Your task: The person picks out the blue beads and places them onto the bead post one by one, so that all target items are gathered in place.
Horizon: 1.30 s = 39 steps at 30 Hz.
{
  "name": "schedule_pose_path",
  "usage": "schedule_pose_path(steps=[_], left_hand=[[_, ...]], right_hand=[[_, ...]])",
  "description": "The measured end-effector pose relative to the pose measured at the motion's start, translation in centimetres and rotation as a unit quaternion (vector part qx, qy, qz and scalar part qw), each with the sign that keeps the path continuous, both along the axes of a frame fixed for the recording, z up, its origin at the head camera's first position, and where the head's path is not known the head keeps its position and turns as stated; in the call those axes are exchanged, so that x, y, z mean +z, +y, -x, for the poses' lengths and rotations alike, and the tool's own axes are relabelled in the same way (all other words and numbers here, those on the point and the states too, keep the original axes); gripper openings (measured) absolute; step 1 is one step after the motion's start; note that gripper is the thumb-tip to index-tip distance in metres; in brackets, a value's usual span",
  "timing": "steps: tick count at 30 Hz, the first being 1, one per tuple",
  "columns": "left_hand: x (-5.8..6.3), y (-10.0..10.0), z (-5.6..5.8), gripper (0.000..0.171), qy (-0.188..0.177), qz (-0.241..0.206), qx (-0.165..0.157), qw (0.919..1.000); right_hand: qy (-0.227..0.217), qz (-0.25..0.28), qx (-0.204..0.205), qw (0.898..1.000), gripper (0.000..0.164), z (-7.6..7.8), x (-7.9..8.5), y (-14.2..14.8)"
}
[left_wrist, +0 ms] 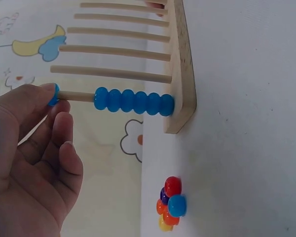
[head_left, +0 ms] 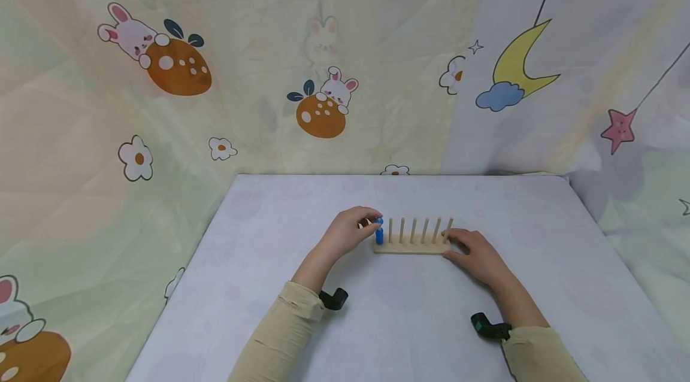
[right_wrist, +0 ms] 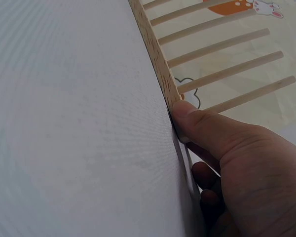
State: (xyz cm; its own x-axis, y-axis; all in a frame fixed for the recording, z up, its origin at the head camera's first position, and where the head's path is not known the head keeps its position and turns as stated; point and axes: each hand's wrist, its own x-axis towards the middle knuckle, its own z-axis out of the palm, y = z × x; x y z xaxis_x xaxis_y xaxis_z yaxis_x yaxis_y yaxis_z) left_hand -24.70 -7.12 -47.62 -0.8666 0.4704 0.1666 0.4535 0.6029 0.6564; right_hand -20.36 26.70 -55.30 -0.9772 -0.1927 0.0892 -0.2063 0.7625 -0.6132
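Observation:
A wooden rack with a row of upright pegs stands on the table. On its leftmost peg sits a stack of several blue beads, low against the base. My left hand pinches one more blue bead between thumb and finger at the top of that same peg. At the rack's other end, my right hand grips the base, its thumb on the front edge. The other pegs in sight, such as this peg, carry no beads.
A small cluster of loose beads, red, orange, yellow, blue and dark purple, lies beyond the rack's left end in the left wrist view. The white tabletop meets a printed cloth backdrop behind it.

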Motion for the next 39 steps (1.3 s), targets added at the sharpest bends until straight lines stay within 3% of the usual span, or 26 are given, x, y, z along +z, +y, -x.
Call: schedule_pose_path(steps=[18,39], left_hand=[[-1.7,0.0,0.3,0.026,-0.016,0.010,0.007,0.9998],[-2.5,0.2,0.3,0.026,-0.038,0.016,0.014,0.9991]], right_hand=[[0.000,0.003,0.002,1.000,0.053,-0.1,0.2,0.0],[0.005,-0.003,0.003,1.000,0.054,0.0,0.1,-0.1]])
